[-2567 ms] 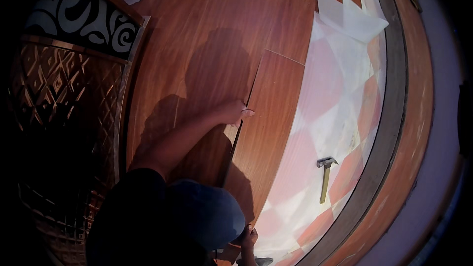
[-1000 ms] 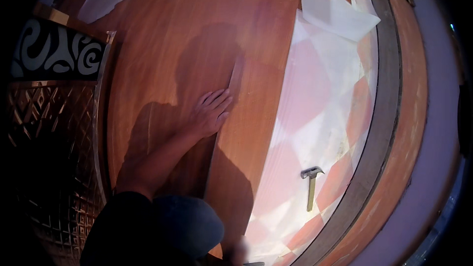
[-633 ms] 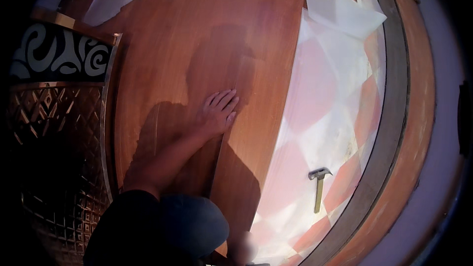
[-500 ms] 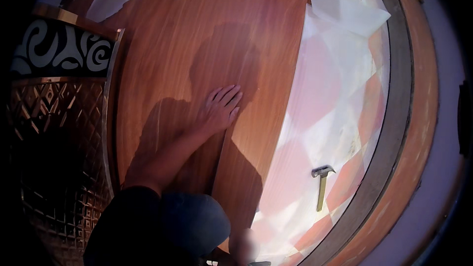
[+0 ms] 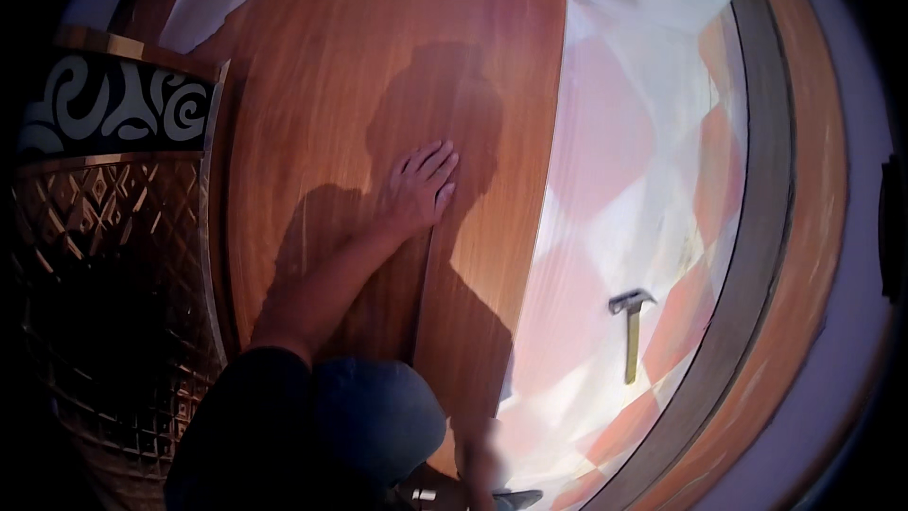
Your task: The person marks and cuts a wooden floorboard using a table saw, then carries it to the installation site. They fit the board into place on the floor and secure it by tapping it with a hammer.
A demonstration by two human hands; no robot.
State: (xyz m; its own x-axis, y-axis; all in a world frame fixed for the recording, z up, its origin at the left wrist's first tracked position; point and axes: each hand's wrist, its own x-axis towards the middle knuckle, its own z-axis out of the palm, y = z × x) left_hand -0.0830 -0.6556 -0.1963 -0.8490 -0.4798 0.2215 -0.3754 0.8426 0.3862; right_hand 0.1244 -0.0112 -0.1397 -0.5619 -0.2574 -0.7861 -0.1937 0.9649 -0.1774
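The person's left hand (image 5: 416, 191) lies flat on the floor along the seam of a reddish-brown plank (image 5: 492, 260), fingers stretched and slightly parted, the grip wide and loose with nothing in it. That plank sits lengthwise against the laid boards (image 5: 312, 114) to its left, its right edge bordering a thin whitish sheet (image 5: 601, 142) through which pink and orange tile shapes show. The right hand (image 5: 481, 473) is down by the plank's near end, just a smear (it blurs badly there), so I can't tell how its grip stands or whether it holds anything. A dark, flat thing (image 5: 518, 499) lies just beside it, too cut off to make out.

Over on the sheet, well apart from both hands, rests a claw hammer (image 5: 632, 341), head away from the person. A denim knee (image 5: 378, 416) is close to the plank, and a lattice panel (image 5: 104, 199) stands at the left.
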